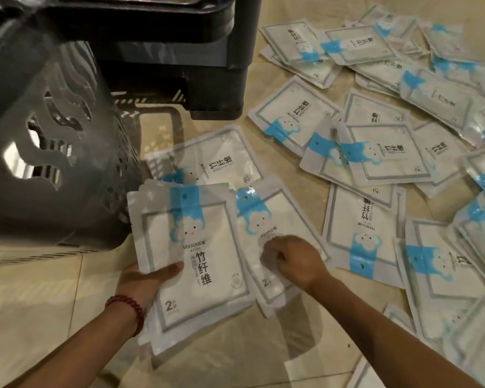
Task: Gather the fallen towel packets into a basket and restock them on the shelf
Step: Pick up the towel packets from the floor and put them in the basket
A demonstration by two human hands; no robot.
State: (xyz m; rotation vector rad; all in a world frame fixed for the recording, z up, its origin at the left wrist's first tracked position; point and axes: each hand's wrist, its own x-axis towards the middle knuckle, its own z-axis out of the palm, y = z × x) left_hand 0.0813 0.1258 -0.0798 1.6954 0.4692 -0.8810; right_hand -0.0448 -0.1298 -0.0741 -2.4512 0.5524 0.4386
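Head view: packet (266, 219) flat on floor (39, 317), printed side up, long axis from blue hang tab at 11 o'clock to bottom edge at 5 o'clock. Right hand (294, 261) on its middle, fingers curled down and pinching the film. Just to 9 o'clock of it, touching or slightly overlapping, stack (196, 261) of like packets, upright to the viewer, gripped at its lower left edge by left hand (149, 278), thumb across the front, other fingers hidden behind. Red bracelet (126, 309) on that wrist.

Likely next: short slide or lift toward 9 o'clock to join the pinched packet to the stack; right hand nearer, already on it.

Grey basket (53, 163) at 10 o'clock, near the stack's top corner, wall with wavy cut-outs; contents hidden, cannot tell. Dark crates (179, 51) at 12 o'clock, insides out of sight. Loose packets (389, 152) strewn from 1 to 4 o'clock, many overlapping, none visibly in any container. Gathering judged far from done.
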